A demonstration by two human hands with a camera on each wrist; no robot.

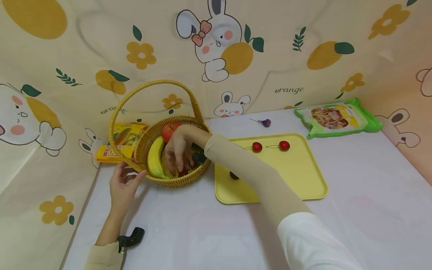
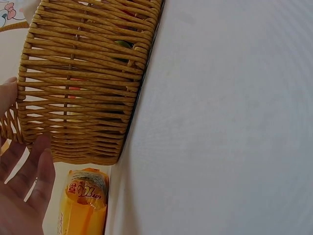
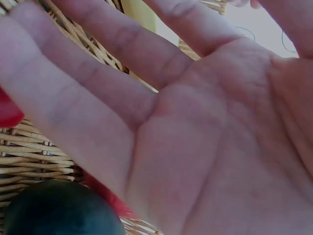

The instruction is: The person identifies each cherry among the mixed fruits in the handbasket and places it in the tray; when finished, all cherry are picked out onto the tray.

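A woven basket with a tall arched handle stands at the left of the table. My left hand grips its left rim near the handle's base; in the left wrist view the fingers lie against the wicker. My right hand reaches down inside the basket, fingers spread and slightly bent, with a bare palm in the right wrist view. Around it lie a banana, a red apple, a small red fruit and a dark, rounded, smooth object.
Right of the basket is a yellow tray with cherries and a dark round item beside the right sleeve. A lollipop and a green packet lie behind it. A yellow packet sits behind the basket.
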